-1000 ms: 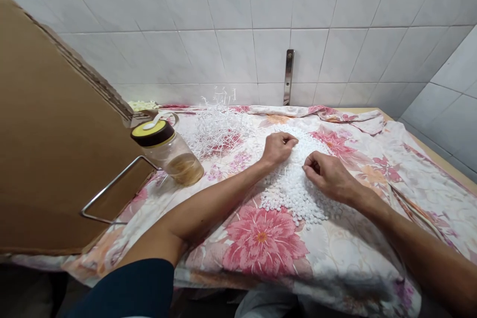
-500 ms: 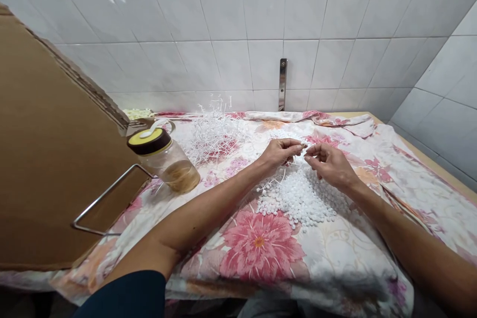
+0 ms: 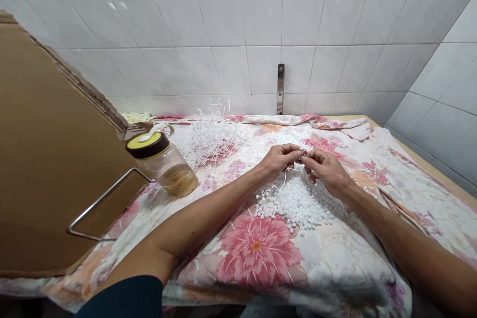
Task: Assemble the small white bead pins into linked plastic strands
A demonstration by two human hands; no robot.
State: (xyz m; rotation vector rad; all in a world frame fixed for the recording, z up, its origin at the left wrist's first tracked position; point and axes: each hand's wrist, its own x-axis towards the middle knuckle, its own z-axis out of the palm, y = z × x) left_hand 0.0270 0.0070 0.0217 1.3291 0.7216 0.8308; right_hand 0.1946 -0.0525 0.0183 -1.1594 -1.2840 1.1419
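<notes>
Above a heap of small white beads (image 3: 301,201), my two hands meet at the fingertips. My left hand (image 3: 281,160) is closed in a pinch on a small white plastic piece (image 3: 303,149), mostly covered by the fingers. From the other side, my right hand (image 3: 325,168) pinches at the same piece with thumb and forefinger. Thin white plastic stems (image 3: 274,186) stick out below my left hand at the heap's left edge. Behind and to the left lies a tangled pile of branching white plastic stems (image 3: 214,136).
A flowered cloth (image 3: 261,253) covers the table. Left of my arm stands a tilted clear jar (image 3: 179,179) with a yellow and black lid and brownish liquid. A large cardboard box (image 3: 55,159) and a metal wire frame (image 3: 100,201) are farther left. A tiled wall (image 3: 223,69) closes the back.
My right hand has moved left, and its fingertips now meet those of my left hand, where a small gap was before. The view has tilted slightly upward.
</notes>
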